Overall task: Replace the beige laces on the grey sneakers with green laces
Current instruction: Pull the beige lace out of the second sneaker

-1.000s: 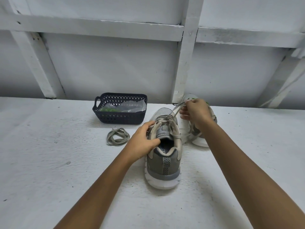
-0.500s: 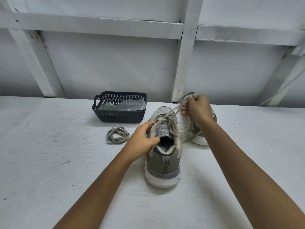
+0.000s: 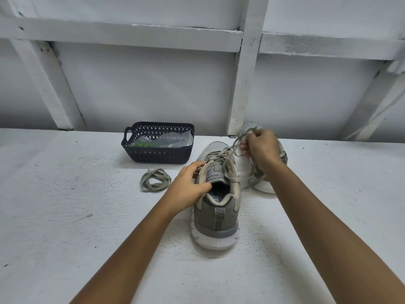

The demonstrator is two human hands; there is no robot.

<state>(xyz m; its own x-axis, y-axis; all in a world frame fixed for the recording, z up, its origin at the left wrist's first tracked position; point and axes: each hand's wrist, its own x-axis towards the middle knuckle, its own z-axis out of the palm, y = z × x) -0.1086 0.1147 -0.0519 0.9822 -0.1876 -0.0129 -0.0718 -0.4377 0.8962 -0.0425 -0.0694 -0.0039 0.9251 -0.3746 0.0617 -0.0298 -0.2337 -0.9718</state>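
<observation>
A grey sneaker (image 3: 215, 213) stands heel toward me in the middle of the white surface, beige lace (image 3: 219, 155) still threaded across its front. My left hand (image 3: 188, 189) grips the shoe's collar on the left side, thumb at the opening. My right hand (image 3: 259, 148) pinches a strand of that lace, pulled up and to the right above the toe. Behind that hand lies the second sneaker (image 3: 264, 184), mostly hidden; a bit of green shows at its top. A loose beige lace (image 3: 155, 179) lies coiled to the left.
A dark perforated basket (image 3: 157, 155) at the back left holds a clear plastic bag with green laces (image 3: 143, 144) inside. A white wall with wooden framing (image 3: 245, 69) rises right behind the shoes.
My right hand has drawn the lace strand slightly up and away from the shoe. The left hand keeps its hold on the collar.
</observation>
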